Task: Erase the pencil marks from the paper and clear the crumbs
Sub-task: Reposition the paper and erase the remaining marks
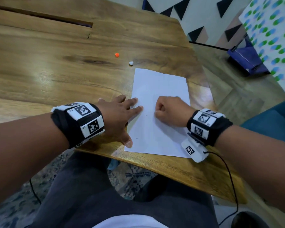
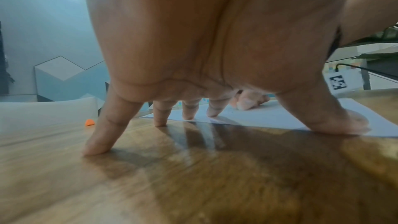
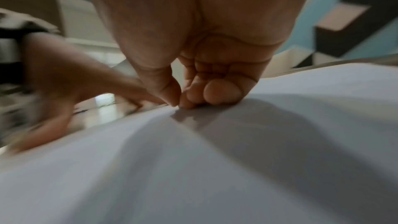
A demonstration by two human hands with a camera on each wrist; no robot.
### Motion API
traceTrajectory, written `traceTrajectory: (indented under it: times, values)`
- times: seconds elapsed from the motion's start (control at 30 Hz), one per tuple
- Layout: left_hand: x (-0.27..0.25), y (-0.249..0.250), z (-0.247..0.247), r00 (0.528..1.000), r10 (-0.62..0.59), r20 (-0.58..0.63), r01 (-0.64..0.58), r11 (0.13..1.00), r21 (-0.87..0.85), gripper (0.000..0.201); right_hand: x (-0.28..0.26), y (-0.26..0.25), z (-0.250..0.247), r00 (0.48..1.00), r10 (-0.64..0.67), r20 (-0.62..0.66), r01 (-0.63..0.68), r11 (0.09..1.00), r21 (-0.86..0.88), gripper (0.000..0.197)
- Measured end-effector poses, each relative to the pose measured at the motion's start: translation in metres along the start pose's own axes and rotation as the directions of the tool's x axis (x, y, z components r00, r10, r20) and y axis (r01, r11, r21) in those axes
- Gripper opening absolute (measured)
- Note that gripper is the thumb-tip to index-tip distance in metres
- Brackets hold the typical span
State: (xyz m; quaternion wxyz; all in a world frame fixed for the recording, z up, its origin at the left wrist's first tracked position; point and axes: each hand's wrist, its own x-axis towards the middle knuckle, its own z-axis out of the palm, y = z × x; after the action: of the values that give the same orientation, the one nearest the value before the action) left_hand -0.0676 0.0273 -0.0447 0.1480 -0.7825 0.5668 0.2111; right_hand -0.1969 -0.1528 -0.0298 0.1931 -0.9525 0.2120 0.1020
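A white sheet of paper [image 1: 160, 132] lies on the wooden table [image 1: 56, 71] near its front edge. My left hand [image 1: 120, 116] is spread flat. Its thumb and two fingertips [image 2: 212, 112] press on the sheet's left edge, while the other fingers rest on the wood. My right hand [image 1: 168, 109] sits on the middle of the sheet, curled into a fist. In the right wrist view its thumb and forefinger [image 3: 175, 103] meet at the paper, and nothing shows between them. Two tiny dark specks [image 1: 146, 115] lie on the sheet. I can make out no pencil marks.
A small orange piece [image 1: 116, 54] and a small white piece [image 1: 131, 63] lie on the wood beyond the sheet's far left corner. The table edge runs just in front of the paper. A blue box [image 1: 247, 58] stands on the floor to the right.
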Motion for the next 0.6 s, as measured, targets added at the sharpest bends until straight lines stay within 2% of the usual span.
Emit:
traceTrajectory:
  times: [0.07, 0.13, 0.17, 0.2, 0.27, 0.33, 0.43, 0.5, 0.57, 0.6]
  values:
    - [0.000, 0.000, 0.000, 1.000, -0.005, 0.001, 0.005, 1.000, -0.003, 0.132, -0.003, 0.003, -0.007, 0.998, 0.042, 0.042, -0.054, 0.943, 0.328, 0.011]
    - [0.000, 0.000, 0.000, 1.000, -0.011, 0.011, 0.011, 1.000, -0.011, 0.134, -0.016, -0.005, -0.002, 0.983, -0.013, 0.185, -0.113, 0.747, 0.655, 0.007]
    - [0.000, 0.001, 0.000, 1.000, -0.014, 0.017, 0.014, 1.000, -0.013, 0.134, -0.023, -0.008, 0.003, 0.962, -0.062, 0.265, -0.161, 0.654, 0.739, 0.006]
    - [-0.001, 0.001, 0.000, 1.000, -0.015, 0.021, 0.015, 1.000, -0.015, 0.133, -0.029, -0.010, 0.009, 0.946, -0.097, 0.308, -0.189, 0.606, 0.773, 0.006]
    - [-0.003, 0.002, -0.001, 1.000, -0.013, 0.028, 0.014, 1.000, -0.023, 0.131, -0.032, -0.007, 0.013, 0.964, -0.061, 0.258, -0.174, 0.587, 0.791, 0.006]
    - [-0.009, 0.003, -0.002, 0.999, 0.000, 0.042, 0.001, 1.000, -0.022, 0.129, -0.026, 0.007, 0.008, 0.991, 0.091, 0.096, -0.132, 0.576, 0.807, 0.008]
    - [-0.020, 0.012, -0.004, 0.998, 0.038, 0.058, -0.038, 0.999, -0.017, 0.121, -0.021, 0.032, -0.006, 0.970, 0.238, -0.050, -0.109, 0.611, 0.784, 0.008]
    - [-0.029, 0.020, -0.008, 0.997, 0.067, 0.041, -0.067, 0.998, -0.017, 0.102, -0.025, 0.042, -0.007, 0.969, 0.243, -0.054, -0.122, 0.654, 0.746, 0.008]
    - [-0.035, 0.025, -0.016, 0.996, 0.089, 0.004, -0.089, 0.996, -0.031, 0.081, -0.032, 0.046, -0.003, 0.975, 0.223, -0.013, -0.148, 0.687, 0.712, 0.006]
    - [-0.035, 0.026, -0.021, 0.996, 0.091, -0.013, -0.091, 0.995, -0.044, 0.076, -0.035, 0.045, -0.001, 0.979, 0.204, 0.012, -0.156, 0.708, 0.689, 0.007]
